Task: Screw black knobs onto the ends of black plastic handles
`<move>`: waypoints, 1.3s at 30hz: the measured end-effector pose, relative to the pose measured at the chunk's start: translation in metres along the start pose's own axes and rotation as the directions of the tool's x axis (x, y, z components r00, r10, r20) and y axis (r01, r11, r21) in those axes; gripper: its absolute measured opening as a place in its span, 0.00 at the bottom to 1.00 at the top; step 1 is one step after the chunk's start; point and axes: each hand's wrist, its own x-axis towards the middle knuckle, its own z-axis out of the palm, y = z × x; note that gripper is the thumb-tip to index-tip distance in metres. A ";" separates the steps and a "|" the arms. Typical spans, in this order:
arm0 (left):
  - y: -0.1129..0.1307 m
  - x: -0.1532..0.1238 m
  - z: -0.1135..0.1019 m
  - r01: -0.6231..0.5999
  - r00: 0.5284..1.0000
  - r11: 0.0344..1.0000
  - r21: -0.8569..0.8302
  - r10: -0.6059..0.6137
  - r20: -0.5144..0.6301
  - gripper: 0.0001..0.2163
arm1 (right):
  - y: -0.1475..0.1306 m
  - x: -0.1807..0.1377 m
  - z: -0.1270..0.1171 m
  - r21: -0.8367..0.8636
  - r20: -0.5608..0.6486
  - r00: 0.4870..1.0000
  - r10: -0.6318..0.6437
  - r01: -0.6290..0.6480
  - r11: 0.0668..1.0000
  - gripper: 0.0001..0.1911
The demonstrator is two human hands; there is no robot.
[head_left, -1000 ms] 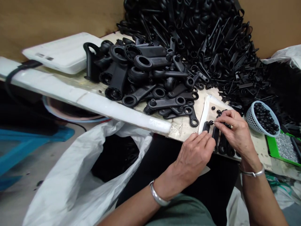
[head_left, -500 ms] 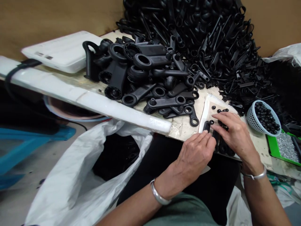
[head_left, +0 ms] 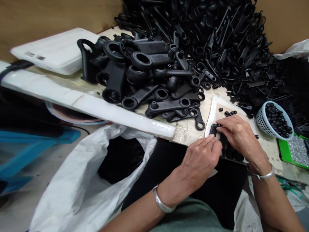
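Note:
My left hand [head_left: 201, 156] is closed, its thumb and fingertips pinching the near end of a short black plastic arm [head_left: 213, 129]. At the far end of that arm, my right hand [head_left: 242, 140] has thumb and forefinger closed on a small black bead [head_left: 218, 125], mostly covered by the fingers. Several loose black beads [head_left: 230, 113] lie on a white-edged pad [head_left: 212, 111] just beyond my right hand. Other black parts [head_left: 233, 153] sit under my right palm, partly hidden.
A large heap of black plastic parts [head_left: 193, 42] covers the back of the table. At right stand a light-blue basket [head_left: 262, 124] of black beads and a green tray [head_left: 285, 153] of small metal pieces. A white sack [head_left: 65, 180] hangs open below the front edge. A white device [head_left: 55, 48] lies at left.
My right thumb and forefinger have closed over the bead at the arm's end, which showed more openly before. My left hand keeps its pinch. The view has shifted slightly.

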 end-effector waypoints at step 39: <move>0.147 0.131 0.116 -0.050 0.859 0.794 -0.606 0.343 0.379 0.09 | -0.020 -0.324 0.000 0.569 -0.459 0.067 0.886 -0.744 0.351 0.14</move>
